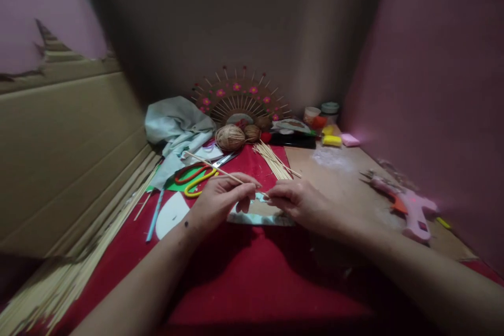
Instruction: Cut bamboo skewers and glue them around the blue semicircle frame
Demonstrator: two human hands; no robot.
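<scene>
A thin wooden stick [205, 161] slants from the upper left down between my hands. My left hand [226, 197] is closed around it, thumb and fingers pinched together. At the stick's lower right end, the fingertips of my right hand [301, 202] are pinched. Beneath both hands lies a small cardboard piece [262, 219] edged with pale blue material, partly hidden by my fingers. Beyond my hands is a bundle of similar wooden sticks [273, 161]. Scissors with red and yellow handles [192, 191] lie beside my left hand.
Right of my arm, a pink glue gun [417, 215] rests on a brown board [334, 173]. Twine balls [230, 137], bunched pale cloth [177, 121] and a decorated fan-shaped piece [244, 94] stand behind. Large cardboard [71, 152] borders the red cloth [252, 289] on the left.
</scene>
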